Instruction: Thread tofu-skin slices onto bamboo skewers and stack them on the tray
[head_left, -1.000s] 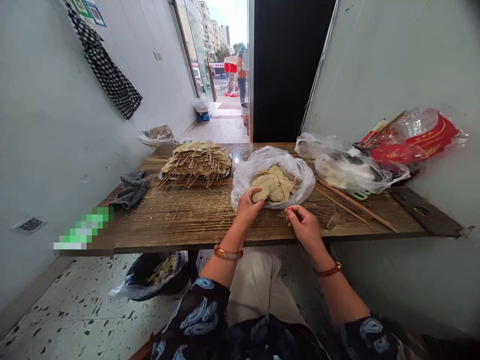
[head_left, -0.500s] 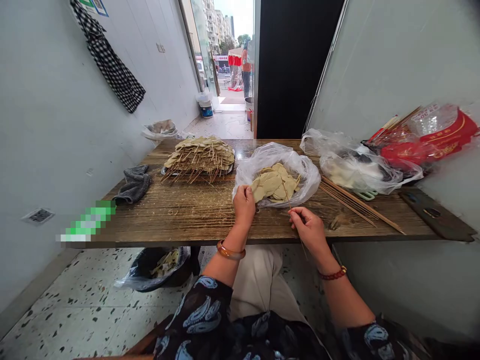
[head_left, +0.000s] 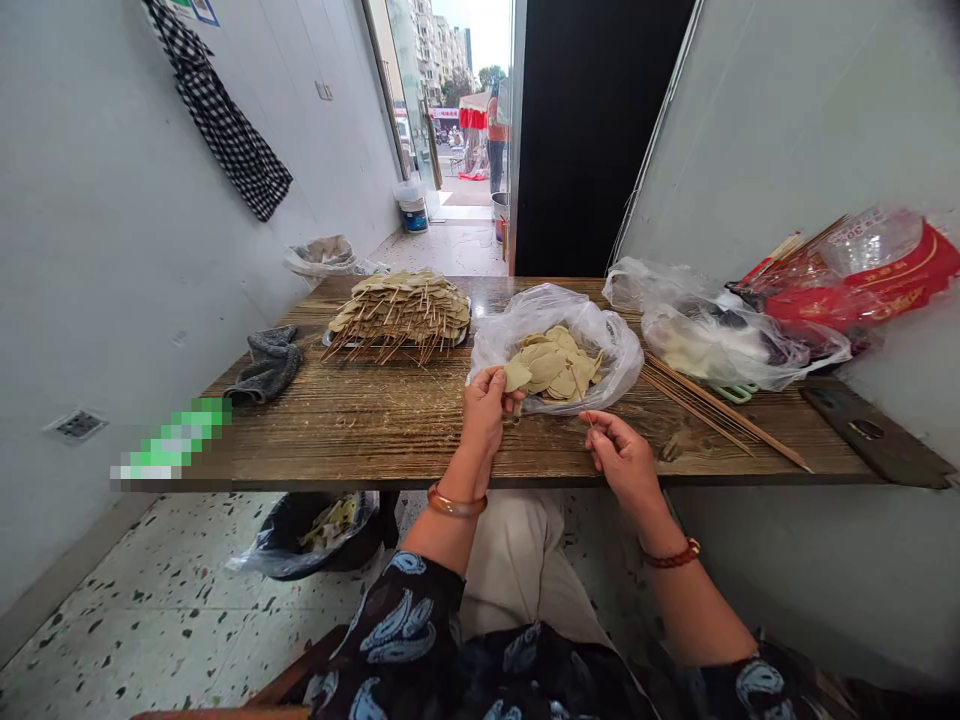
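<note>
My left hand (head_left: 486, 405) pinches a thin, pale yellow-green slice (head_left: 517, 376) between thumb and fingers, at the near left edge of an opened clear plastic bag (head_left: 619, 350). Inside that bag lies a heap of similar flat slices (head_left: 559, 362); I cannot tell what food they are. To the right, my right hand (head_left: 621, 450) is closed on a thin wooden skewer (head_left: 577, 388), its far end pointing over the heap. The skewer and the held slice are apart. Left of the bag, a tray is piled with skewered slices (head_left: 405, 312), sticks pointing toward me.
Several loose skewers (head_left: 701, 405) lie right of the bag, beside more plastic bags (head_left: 720, 330) and a red package (head_left: 877, 285). A grey cloth (head_left: 266, 365) lies on the table's left end. A lined bin (head_left: 289, 560) stands below. A dark flat board (head_left: 874, 430) sits far right.
My left hand has turned and drawn slightly toward me, with the slice now lifted clear of the heap. The skewer in my right hand has shifted slightly in angle.
</note>
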